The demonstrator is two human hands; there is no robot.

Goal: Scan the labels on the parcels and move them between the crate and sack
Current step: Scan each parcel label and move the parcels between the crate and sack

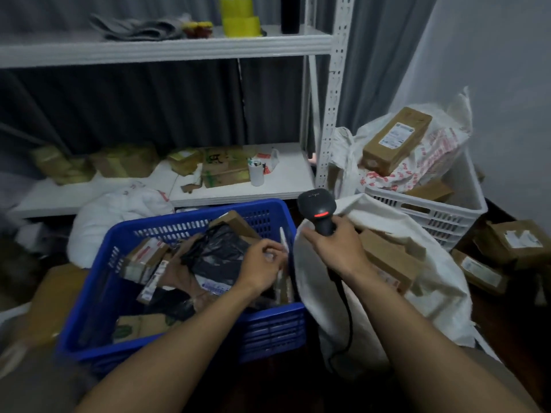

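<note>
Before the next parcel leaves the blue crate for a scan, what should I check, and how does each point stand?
1. The right hand grips the scanner: ok.
2. The scanner's red light is lit: ok.
3. The left hand holds the slim parcel at the right wall of the blue crate: cannot tell, fingers blurred.
4. A parcel is raised to the scanner: not ok, none lifted.
5. The white sack lies open beside the crate: ok.

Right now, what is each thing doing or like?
Blue plastic crate: full of parcels.
White cloth sack: open, brown boxes inside.
Black handheld scanner: red light on, held by right hand.
Left hand: in the crate, pinching a flat parcel.
White plastic crate: holding a stuffed sack.
</note>
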